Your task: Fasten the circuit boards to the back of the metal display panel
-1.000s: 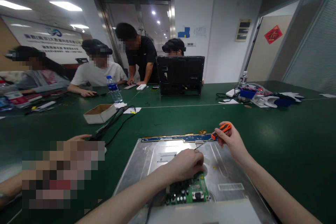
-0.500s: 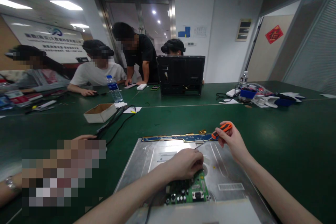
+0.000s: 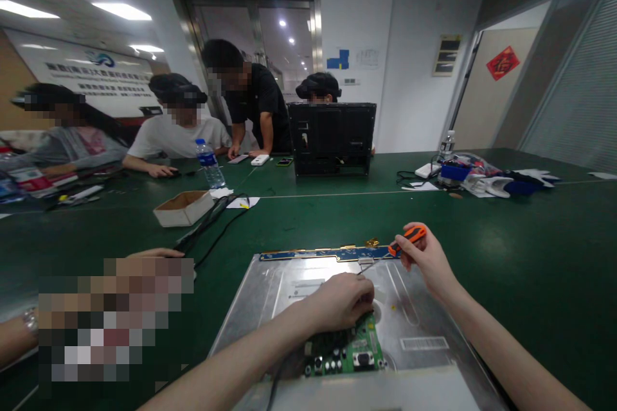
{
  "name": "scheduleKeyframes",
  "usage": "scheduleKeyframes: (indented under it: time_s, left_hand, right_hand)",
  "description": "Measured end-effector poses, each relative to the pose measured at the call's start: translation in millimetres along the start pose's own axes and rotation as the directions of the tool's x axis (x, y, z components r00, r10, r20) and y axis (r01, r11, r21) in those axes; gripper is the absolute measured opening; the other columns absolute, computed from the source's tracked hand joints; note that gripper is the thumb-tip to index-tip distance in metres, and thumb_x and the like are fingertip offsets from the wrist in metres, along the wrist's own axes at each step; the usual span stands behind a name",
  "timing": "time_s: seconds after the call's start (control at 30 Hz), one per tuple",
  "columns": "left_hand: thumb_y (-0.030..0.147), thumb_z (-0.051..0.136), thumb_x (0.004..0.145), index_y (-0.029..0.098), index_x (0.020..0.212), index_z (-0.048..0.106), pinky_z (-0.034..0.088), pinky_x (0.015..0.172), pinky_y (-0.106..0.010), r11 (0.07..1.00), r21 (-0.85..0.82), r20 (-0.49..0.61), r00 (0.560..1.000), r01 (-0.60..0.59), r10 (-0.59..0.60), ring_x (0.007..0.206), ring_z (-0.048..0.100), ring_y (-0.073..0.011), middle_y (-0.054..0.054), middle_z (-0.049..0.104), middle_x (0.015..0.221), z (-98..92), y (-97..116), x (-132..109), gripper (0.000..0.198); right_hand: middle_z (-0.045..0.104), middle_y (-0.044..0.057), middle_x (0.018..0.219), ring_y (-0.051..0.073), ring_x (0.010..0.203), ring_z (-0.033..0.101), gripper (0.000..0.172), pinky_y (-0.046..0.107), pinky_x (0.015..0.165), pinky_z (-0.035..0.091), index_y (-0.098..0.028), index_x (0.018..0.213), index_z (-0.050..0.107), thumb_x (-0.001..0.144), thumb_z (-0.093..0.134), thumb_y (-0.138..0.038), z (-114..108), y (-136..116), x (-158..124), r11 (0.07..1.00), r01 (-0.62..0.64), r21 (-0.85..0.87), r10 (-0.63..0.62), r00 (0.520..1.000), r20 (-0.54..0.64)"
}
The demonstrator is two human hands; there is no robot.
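- Centrally, left hand [image 3: 344, 300] rests over green circuit board [image 3: 360, 349]; whether its grip holds anything cannot be told.
- Right hand [image 3: 427, 260]: grip closed around orange screwdriver [image 3: 407, 235], tip at metal panel [image 3: 270, 292].

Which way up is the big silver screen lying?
Back side up, flat on the green table: the silver metal monitor panel shows stickers and a green circuit board.

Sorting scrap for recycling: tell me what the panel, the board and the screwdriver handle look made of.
Panel: sheet metal, perhaps steel or aluminium; dull silver, soft glare, pressed ribs. Board: green laminate, likely fibreglass, bearing metal connectors. Screwdriver handle: orange and black, probably plastic or rubber, smooth sheen.
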State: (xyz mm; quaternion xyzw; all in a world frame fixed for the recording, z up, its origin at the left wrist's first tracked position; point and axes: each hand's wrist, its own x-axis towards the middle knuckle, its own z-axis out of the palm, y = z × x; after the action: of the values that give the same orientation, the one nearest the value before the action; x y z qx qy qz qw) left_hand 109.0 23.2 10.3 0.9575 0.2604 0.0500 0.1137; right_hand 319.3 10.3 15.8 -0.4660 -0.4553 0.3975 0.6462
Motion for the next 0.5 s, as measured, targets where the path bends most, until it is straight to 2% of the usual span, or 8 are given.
scheduleKeyframes:
  time_s: [0.33, 0.5]
  left_hand:
    - [0.017, 0.064, 0.089, 0.019, 0.088, 0.066, 0.044, 0.063, -0.023, 1.000, -0.009, 0.002, 1.000, 0.009, -0.009, 0.075, 0.066, -0.0184, -0.003, 0.071, 0.083, 1.1, -0.6, -0.2, 0.003]
    - [0.015, 0.065, 0.088, 0.019, 0.089, 0.068, 0.044, 0.065, -0.024, 0.999, -0.027, -0.001, 1.000, 0.018, -0.019, 0.076, 0.066, -0.0191, -0.004, 0.073, 0.085, 2.2, -1.4, 0.5, 0.005]
  right_hand:
    - [0.058, -0.007, 0.053, 0.015, 0.038, 0.049, 0.056, 0.026, 0.040, 0.037, -0.025, 0.093, 0.053, 0.063, 0.087, -0.057, -0.2, 0.6, -1.2, 1.000, 0.000, -0.010, 0.000, 1.000, 0.005]
    - [0.061, -0.005, 0.057, 0.014, 0.039, 0.051, 0.055, 0.026, 0.041, 0.038, -0.024, 0.095, 0.052, 0.065, 0.087, -0.056, -0.5, 1.6, -1.3, 1.000, 0.011, -0.006, -0.011, 1.000, 0.009]
